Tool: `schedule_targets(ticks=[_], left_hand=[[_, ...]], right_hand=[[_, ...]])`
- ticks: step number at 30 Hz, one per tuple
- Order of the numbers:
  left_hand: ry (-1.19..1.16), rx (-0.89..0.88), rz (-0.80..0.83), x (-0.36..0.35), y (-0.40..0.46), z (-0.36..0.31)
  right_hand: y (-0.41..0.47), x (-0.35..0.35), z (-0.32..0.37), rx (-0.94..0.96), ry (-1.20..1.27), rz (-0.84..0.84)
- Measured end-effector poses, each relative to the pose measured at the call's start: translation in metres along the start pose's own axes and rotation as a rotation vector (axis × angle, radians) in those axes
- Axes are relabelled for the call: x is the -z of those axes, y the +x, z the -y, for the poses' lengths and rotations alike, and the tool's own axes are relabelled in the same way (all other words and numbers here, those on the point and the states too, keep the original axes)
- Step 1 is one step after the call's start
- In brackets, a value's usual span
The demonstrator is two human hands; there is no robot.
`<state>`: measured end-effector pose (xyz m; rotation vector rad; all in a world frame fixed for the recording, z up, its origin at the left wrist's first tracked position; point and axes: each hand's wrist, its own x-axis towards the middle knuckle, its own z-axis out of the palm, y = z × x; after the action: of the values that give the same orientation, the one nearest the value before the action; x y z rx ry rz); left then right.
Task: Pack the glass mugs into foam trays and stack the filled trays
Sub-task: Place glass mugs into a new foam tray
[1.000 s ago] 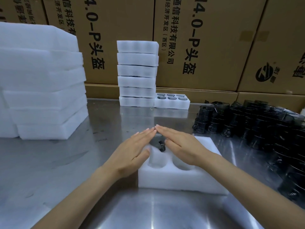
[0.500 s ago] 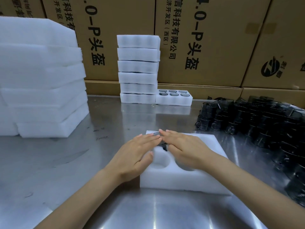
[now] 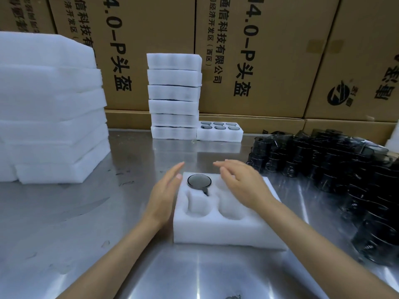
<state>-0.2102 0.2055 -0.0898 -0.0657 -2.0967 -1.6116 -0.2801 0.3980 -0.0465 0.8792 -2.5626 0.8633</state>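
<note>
Head cam, fwd-down, close over table point(image 3: 64, 223).

"4.0-P头盔" and "信科技有限公司 (西区)" on the brown cardboard boxes point(image 3: 269, 61) behind.

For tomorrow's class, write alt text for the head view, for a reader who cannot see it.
Two open hands, left hand and right hand, hover beside a foam tray holding one dark glass mug. More mugs lie heaped right; a tray stack stands behind.

Evenly lit from overhead; bright glare streaks on steel table point(image 3: 64, 212). White foam stacks point(image 3: 49, 108) near overexposed. Wide-angle bowing at edges. Slight motion blur on right hand point(image 3: 241, 184) fingertips.
</note>
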Motion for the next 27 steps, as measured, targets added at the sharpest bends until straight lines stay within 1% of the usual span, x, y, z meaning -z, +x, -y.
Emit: schedule_targets(ticks=[2,3,6,8,10,13,18,20,24,27], left_hand=[[-0.151,0.183,-0.087,-0.004,0.008,0.002],[-0.18,0.237,-0.109,-0.005,0.01,0.003],[-0.166,0.272,-0.117,-0.008,0.011,0.004],[-0.176,0.273,-0.127,-0.011,0.011,0.003],[-0.197,0.263,-0.141,-0.011,0.011,0.003],[-0.187,0.241,-0.117,-0.01,0.01,0.002],[-0.196,0.226,-0.084,-0.01,0.01,0.003],[-0.195,0.228,-0.082,-0.01,0.01,0.004],[-0.2,0.226,-0.066,-0.011,0.01,0.004],[-0.192,0.22,-0.064,-0.011,0.011,0.006]], right_hand=[[0.007,0.011,-0.012,-0.111,0.038,-0.092],[0.011,0.018,-0.02,-0.176,0.054,-0.139],[0.024,0.039,-0.05,-0.329,0.049,-0.24],[0.035,0.049,-0.071,-0.377,-0.048,-0.21],[0.047,0.054,-0.085,-0.381,-0.16,-0.16],[0.065,0.055,-0.096,-0.382,-0.303,-0.127],[0.084,0.046,-0.101,-0.532,-0.374,0.015],[0.085,0.041,-0.101,-0.531,-0.383,-0.007],[0.081,0.035,-0.104,-0.472,-0.443,-0.085],[0.078,0.034,-0.102,-0.458,-0.467,-0.041]])
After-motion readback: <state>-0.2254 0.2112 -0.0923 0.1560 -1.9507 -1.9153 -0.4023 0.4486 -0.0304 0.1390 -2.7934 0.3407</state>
